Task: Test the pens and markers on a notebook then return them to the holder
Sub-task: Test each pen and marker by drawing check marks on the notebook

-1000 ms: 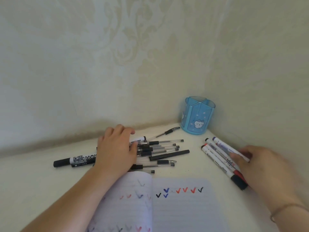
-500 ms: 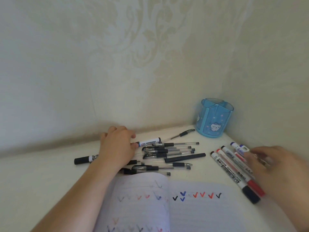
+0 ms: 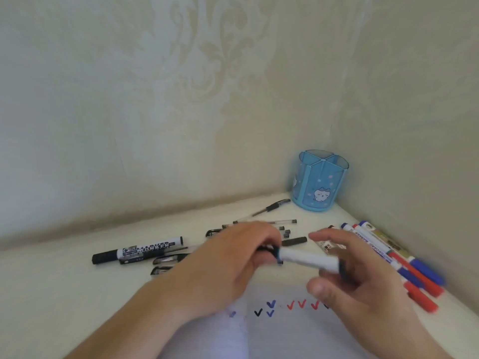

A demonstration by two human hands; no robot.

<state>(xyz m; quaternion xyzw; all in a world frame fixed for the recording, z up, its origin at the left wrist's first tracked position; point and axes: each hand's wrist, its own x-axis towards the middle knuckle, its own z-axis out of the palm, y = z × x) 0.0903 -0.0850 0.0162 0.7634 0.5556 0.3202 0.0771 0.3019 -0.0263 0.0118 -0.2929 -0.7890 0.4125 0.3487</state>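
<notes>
Holding a white-barrelled marker (image 3: 308,260) above the notebook (image 3: 285,330), I grip its dark end with my left hand (image 3: 233,265) while my right hand (image 3: 355,278) curls round the other end, thumb underneath. From the head view, the notebook lies open at the near edge of the tabletop (image 3: 51,286), its page showing black, blue and red ticks. Behind my left hand lies the scatter of pens (image 3: 259,226), with a black marker (image 3: 137,251) off to their left and bare tabletop beyond it. Red and blue markers (image 3: 404,263) lie in a row along the right wall. The blue holder (image 3: 320,181) stands upright in the far corner, where the two walls meet, one black pen (image 3: 272,207) just beside it.
</notes>
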